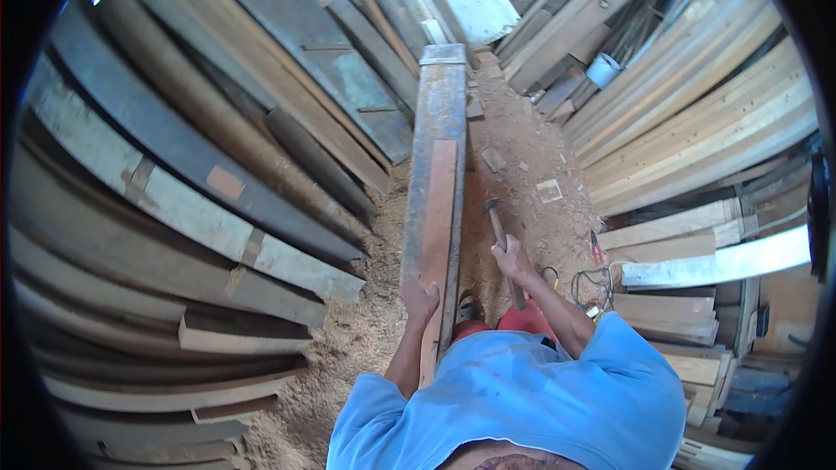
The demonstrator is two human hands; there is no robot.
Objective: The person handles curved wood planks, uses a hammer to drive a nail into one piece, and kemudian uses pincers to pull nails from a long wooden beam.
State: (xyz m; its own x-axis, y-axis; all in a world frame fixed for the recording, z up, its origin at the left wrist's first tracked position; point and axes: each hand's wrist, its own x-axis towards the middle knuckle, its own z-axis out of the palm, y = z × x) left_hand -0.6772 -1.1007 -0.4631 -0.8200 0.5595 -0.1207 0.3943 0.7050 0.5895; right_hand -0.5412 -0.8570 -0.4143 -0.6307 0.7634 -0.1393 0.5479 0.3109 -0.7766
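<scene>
A long grey workbench plank (440, 104) runs away from me down the middle. A narrower reddish-brown board (438, 209) lies along its top. My left hand (421, 303) grips the near end of that board. My right hand (512, 259) is closed around the wooden handle of a hammer (498, 222), held to the right of the bench with its dark head (491, 204) pointing up and away. The sleeves of my blue shirt fill the lower edge.
Stacks of weathered planks (200, 165) lean on the left, pale new boards (697, 96) on the right. Sawdust (522, 183) and small offcuts cover the ground. A white bucket (603, 70) stands at the back right, and tangled cables (592, 283) lie near my right arm.
</scene>
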